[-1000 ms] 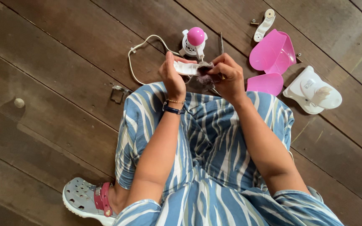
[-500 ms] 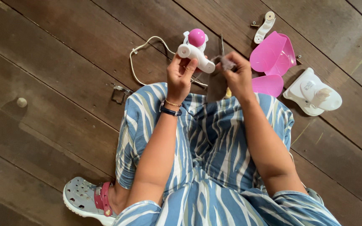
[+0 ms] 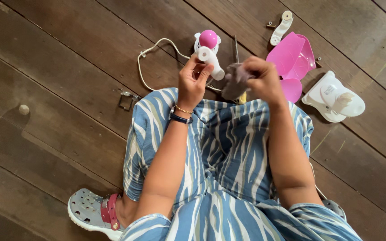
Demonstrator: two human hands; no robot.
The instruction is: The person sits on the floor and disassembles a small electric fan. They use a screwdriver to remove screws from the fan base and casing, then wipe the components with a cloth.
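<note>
Dark, worn wooden floorboards are being seen running diagonally on every side of the fingers, with even daylight being cast across the scuffed planks.

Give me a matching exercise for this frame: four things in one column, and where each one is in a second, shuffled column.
Things:
1. white plastic part
2. grey cloth
3. pink shell pieces
4. small metal frame

Places:
a. on the wooden floor, off the person's left knee
b. held in the right hand
c. on the floor, beyond the right hand
d. held in the left hand

Pairs: 1-d, 2-b, 3-c, 4-a
</note>
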